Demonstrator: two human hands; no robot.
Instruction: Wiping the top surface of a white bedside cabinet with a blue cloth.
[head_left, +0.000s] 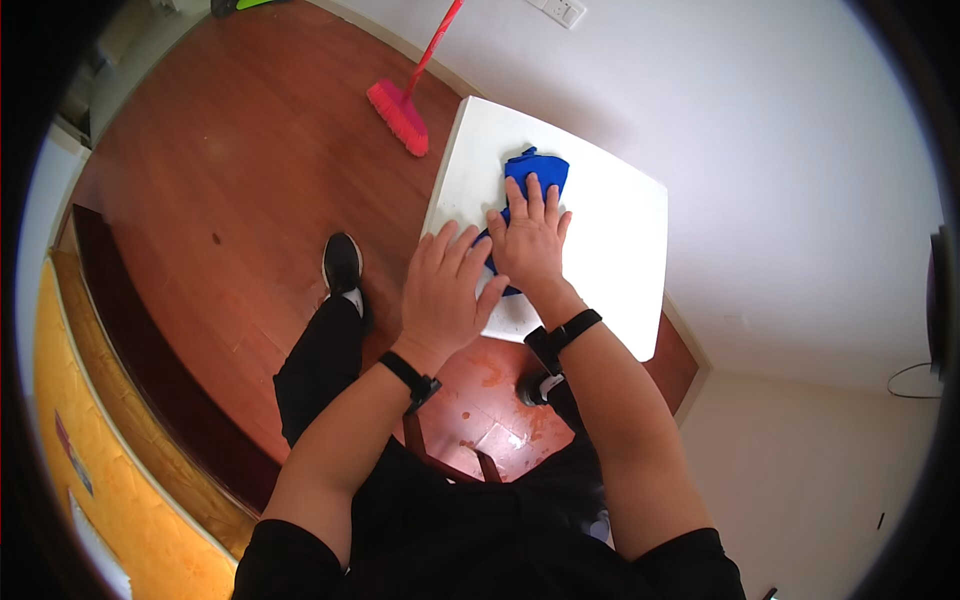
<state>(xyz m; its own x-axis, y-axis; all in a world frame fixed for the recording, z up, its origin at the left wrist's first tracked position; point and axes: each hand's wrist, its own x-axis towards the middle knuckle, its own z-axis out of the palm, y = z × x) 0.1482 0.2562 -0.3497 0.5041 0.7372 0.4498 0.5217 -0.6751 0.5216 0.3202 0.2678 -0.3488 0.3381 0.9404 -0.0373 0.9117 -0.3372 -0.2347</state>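
A blue cloth (541, 166) lies on a white tabletop (607, 247), stretched from its middle toward the near left edge. My right hand (531, 236) rests on the cloth with its palm down and fingers spread, not closed around it. My left hand (448, 289) is just to the left, at the tabletop's left edge, with its fingers apart. It overlaps the view of the cloth's lower part; whether it touches the cloth or the tabletop, I cannot tell. Part of the cloth is hidden under my right hand.
A broom with pink-red bristles (399, 118) stands on the wooden floor (225, 165) beyond the tabletop's left corner. A white wall (765, 187) with a socket (561, 10) runs along the right. At the left is a yellow mattress (124, 480) by a dark bed rail (165, 345).
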